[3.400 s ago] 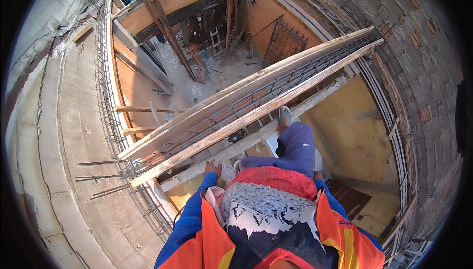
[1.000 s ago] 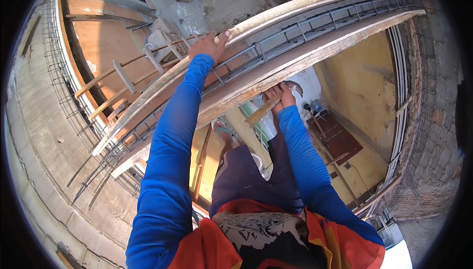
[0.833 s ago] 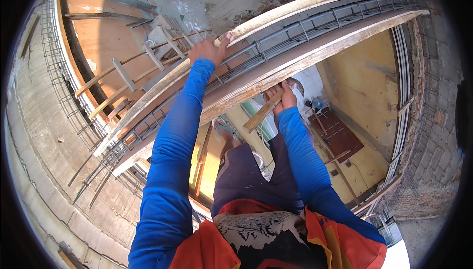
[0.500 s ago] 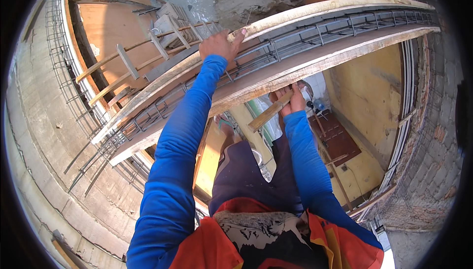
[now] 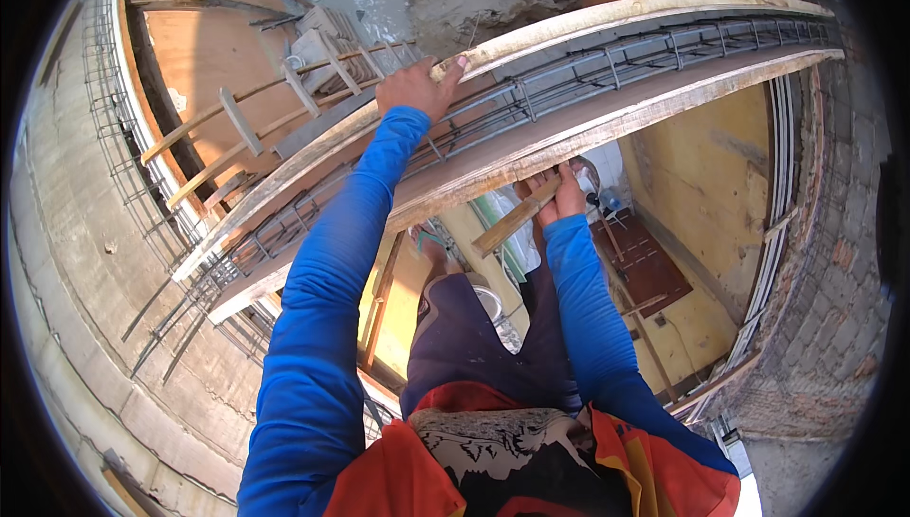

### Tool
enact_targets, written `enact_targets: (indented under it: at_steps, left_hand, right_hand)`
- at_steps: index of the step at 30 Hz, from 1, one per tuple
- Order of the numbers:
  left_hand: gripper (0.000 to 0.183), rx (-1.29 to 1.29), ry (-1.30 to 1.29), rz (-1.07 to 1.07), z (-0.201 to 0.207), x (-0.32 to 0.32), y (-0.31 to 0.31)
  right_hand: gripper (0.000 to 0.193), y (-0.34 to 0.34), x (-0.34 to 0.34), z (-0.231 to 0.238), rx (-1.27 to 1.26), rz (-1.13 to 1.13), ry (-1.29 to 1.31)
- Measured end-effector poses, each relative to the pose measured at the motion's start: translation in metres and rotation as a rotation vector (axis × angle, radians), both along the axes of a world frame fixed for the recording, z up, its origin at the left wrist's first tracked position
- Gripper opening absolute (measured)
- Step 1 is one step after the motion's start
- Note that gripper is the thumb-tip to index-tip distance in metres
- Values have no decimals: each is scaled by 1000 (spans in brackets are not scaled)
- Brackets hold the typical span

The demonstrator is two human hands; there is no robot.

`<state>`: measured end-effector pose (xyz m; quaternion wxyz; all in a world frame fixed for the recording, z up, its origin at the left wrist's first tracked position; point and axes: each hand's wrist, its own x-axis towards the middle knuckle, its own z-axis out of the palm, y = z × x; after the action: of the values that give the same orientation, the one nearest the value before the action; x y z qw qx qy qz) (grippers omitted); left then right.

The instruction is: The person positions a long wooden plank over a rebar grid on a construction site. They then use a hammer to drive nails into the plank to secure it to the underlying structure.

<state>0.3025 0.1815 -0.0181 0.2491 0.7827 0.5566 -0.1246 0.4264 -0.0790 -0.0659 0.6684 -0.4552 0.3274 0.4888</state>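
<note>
A long timber formwork runs across the view, with a far board [image 5: 607, 19] and a near board [image 5: 626, 119]. Between them lies a steel rebar cage [image 5: 569, 86]. My left hand [image 5: 418, 89] is closed over the top edge of the far board. Below the near board, my right hand [image 5: 559, 190] grips a short wooden batten [image 5: 515, 222], which slants down to the left. A curved metal piece [image 5: 589, 174] shows beside the right fingers; I cannot make out what it is or whether the hand holds it.
A ladder-like wooden frame [image 5: 242, 122] stands beyond the formwork at left. Rebar [image 5: 109, 119] sticks out along the concrete at far left. A brick wall [image 5: 825, 308] rises at right. Far below, a brown panel [image 5: 645, 266] and a white bucket [image 5: 488, 304] are visible.
The view has shifted slightly. Both hands keep their grips, the left on the far board and the right on the batten.
</note>
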Motion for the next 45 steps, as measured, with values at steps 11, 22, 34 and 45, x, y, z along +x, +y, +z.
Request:
enact_targets:
  at_steps: [11, 22, 34, 45]
  left_hand:
    - [79, -201, -137, -163, -12, -5, 30]
    - [62, 65, -334, -148, -9, -25, 8]
    - [114, 162, -179, -291, 23, -198, -132]
    - [131, 332, -67, -272, 2, -262, -55]
  right_hand:
    - [45, -13, 3, -8, 29, 54, -2]
    - [46, -15, 2, 22, -70, 103, -82]
    - [37, -84, -44, 74, -156, 131, -160]
    - [28, -138, -140, 119, -276, 447, -255]
